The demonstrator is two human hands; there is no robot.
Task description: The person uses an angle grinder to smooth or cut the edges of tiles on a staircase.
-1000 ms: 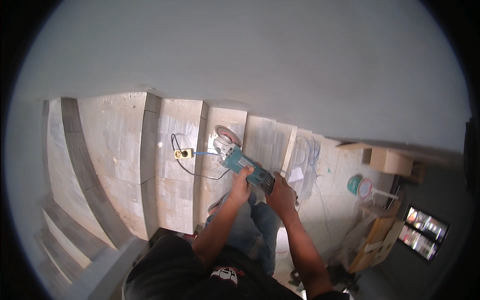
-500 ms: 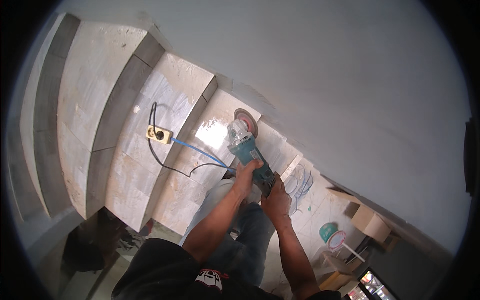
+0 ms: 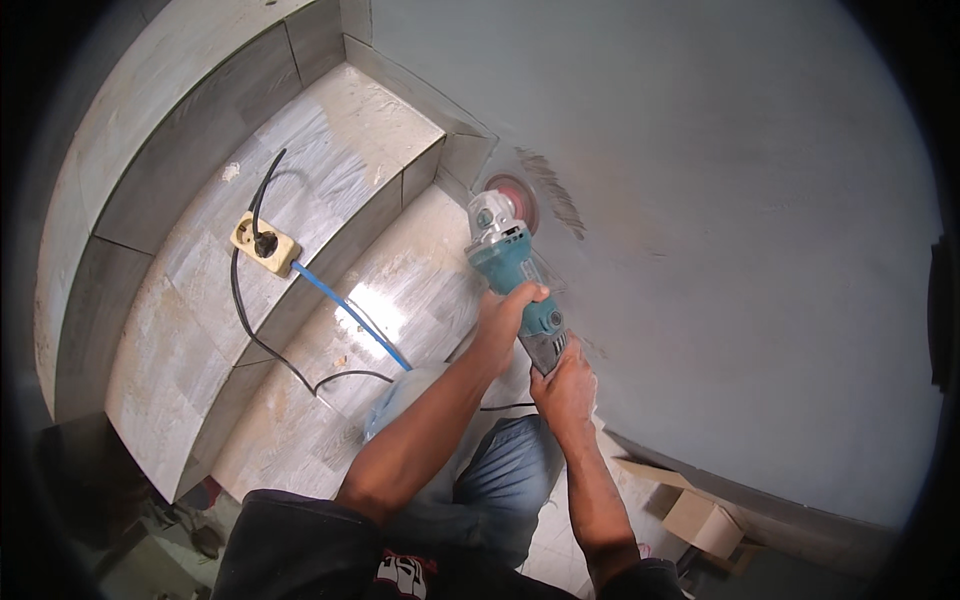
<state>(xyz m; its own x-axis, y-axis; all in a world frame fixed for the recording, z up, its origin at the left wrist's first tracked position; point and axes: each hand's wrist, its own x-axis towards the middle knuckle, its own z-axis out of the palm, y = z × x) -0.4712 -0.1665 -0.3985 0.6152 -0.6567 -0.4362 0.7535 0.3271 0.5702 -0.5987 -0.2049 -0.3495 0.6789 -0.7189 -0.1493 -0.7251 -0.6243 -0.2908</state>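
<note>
An angle grinder [image 3: 518,270] with a teal body and a silver head is held in both my hands. My left hand [image 3: 505,325] wraps round its middle, the thumb lying across the top. The rear end of the body is gripped by my right hand [image 3: 565,385]. At the far end, the reddish-brown disc [image 3: 515,200] is close to the grey wall [image 3: 700,220], beside a patch of dark scrape marks [image 3: 552,190]. Whether the disc touches the wall I cannot tell.
Tiled stairs [image 3: 190,290] climb to the left. On one step lies a cream power strip [image 3: 265,243] with a black plug in it. Its blue cable [image 3: 350,312] and a black cord [image 3: 275,352] run toward my knees. A cardboard box [image 3: 703,522] stands at lower right.
The grinder has shifted up and slightly right, its disc now over the wall's scrape marks. My view has moved closer to the steps, and the power strip appears larger and further left.
</note>
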